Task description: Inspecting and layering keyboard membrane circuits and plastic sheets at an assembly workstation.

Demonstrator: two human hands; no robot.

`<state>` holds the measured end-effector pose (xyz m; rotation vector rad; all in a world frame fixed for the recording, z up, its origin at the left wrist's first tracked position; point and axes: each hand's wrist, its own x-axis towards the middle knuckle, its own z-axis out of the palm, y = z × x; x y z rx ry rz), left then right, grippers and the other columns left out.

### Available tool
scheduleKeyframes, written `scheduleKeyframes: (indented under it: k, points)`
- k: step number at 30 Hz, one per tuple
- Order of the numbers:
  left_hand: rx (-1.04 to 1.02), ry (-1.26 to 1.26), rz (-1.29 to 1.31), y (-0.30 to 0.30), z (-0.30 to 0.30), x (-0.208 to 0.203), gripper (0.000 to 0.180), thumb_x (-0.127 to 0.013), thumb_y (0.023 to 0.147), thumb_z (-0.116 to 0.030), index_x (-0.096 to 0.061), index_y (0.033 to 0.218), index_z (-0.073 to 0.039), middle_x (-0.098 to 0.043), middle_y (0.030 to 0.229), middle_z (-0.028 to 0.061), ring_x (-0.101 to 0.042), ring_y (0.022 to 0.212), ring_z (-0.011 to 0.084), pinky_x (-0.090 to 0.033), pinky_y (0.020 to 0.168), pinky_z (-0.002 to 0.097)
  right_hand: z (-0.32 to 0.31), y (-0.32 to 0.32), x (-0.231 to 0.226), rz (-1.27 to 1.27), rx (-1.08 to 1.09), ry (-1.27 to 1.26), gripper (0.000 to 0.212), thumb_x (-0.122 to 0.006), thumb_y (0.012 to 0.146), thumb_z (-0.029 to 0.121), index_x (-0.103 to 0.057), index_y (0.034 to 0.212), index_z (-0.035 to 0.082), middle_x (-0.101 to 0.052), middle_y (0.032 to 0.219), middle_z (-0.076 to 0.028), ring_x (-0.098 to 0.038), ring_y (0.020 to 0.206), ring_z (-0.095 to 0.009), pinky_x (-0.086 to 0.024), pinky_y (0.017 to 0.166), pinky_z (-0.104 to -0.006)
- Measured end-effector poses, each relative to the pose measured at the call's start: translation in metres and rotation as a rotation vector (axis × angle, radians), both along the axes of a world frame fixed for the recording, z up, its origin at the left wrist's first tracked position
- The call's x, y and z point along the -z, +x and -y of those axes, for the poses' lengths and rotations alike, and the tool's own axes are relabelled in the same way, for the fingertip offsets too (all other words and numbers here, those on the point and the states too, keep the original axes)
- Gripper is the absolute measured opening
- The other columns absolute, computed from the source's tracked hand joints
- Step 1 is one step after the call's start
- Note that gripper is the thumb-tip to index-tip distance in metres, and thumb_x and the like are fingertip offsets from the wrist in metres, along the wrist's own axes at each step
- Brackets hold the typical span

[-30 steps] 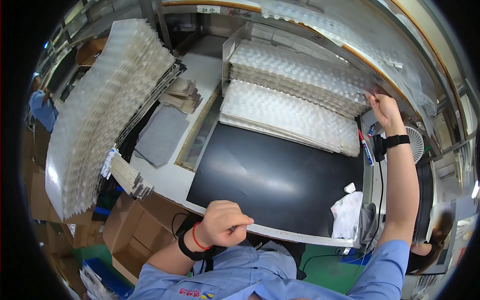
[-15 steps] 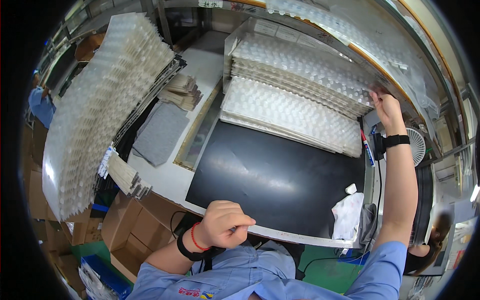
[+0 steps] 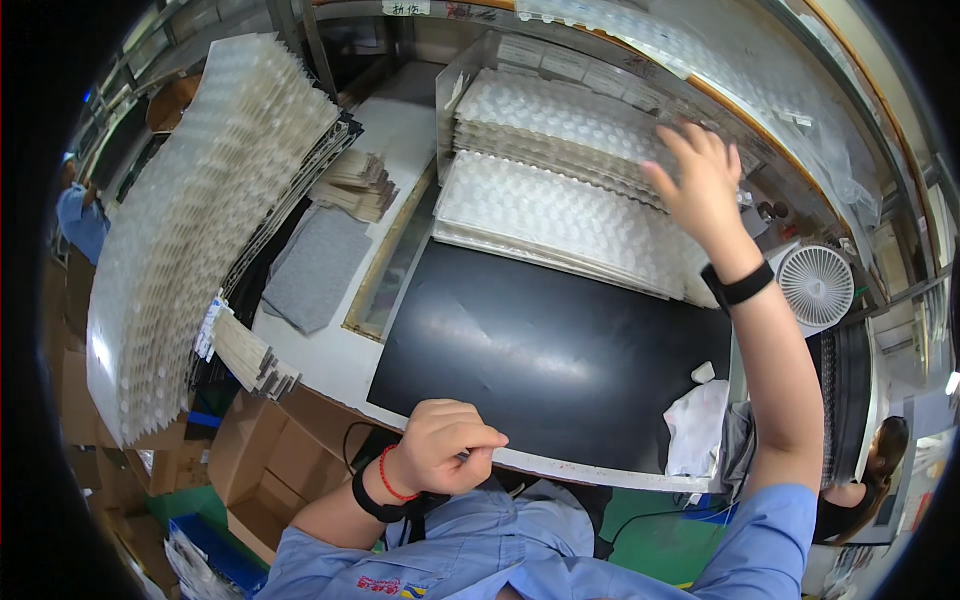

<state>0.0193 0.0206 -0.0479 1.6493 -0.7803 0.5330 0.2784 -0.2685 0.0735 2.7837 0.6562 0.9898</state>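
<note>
Right hand just swung left off the far shelf, fingers spread over the clear trays. Left hand stays fisted, empty, at the desk edge.

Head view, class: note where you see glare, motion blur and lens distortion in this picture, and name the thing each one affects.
Head view: soft glare streaks cross the black mat; the raised right hand is slightly motion-blurred at the fingers, while the closed left hand is sharp; fisheye bending curves the tall stack of clear blister trays and the shelf edge near the rim, and the corners are black.
</note>
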Motion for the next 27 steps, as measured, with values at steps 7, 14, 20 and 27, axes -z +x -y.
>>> scheduleKeyframes:
  k: [7, 14, 20, 27]
  points:
    - [-0.009, -0.018, -0.016, 0.0, 0.001, -0.003, 0.019, -0.064, 0.071, 0.005, -0.067, 0.088, -0.004, -0.057, 0.059, 0.0063, -0.054, 0.047, 0.0224, -0.041, 0.046, 0.0321, -0.048, 0.021, 0.018, -0.271, -0.063, 0.017, 0.044, -0.061, 0.098, 0.039, -0.063, 0.136, 0.015, -0.056, 0.144, -0.015, -0.049, 0.137, -0.034, -0.032, 0.113, -0.0633]
    - [0.019, -0.025, 0.001, 0.001, 0.0, -0.005, 0.022, -0.06, 0.071, 0.008, -0.065, 0.09, -0.003, -0.054, 0.058, 0.0056, -0.053, 0.046, 0.0216, -0.04, 0.045, 0.032, -0.046, 0.059, 0.027, -0.286, -0.307, 0.184, 0.041, -0.058, 0.1, 0.034, -0.063, 0.135, 0.013, -0.059, 0.141, -0.018, -0.054, 0.13, -0.036, -0.046, 0.105, -0.0484]
    - [0.007, -0.006, -0.015, 0.0, -0.003, -0.002, 0.021, -0.064, 0.071, 0.005, -0.067, 0.089, -0.004, -0.057, 0.06, 0.0059, -0.055, 0.048, 0.0225, -0.042, 0.047, 0.0324, -0.062, 0.016, 0.013, 0.051, -0.447, 0.197, 0.037, -0.063, 0.097, 0.029, -0.066, 0.126, 0.005, -0.068, 0.125, -0.017, -0.061, 0.117, -0.035, -0.048, 0.099, -0.0439]
    - [0.028, -0.019, -0.031, -0.001, -0.003, -0.001, 0.021, -0.063, 0.07, 0.006, -0.067, 0.088, -0.005, -0.059, 0.061, 0.0059, -0.054, 0.047, 0.0221, -0.041, 0.046, 0.0319, 0.036, -0.036, 0.013, -0.541, 0.065, 0.46, 0.023, -0.073, 0.089, 0.02, -0.07, 0.099, 0.0, -0.07, 0.082, -0.014, -0.065, 0.07, -0.025, -0.053, 0.068, -0.0353]
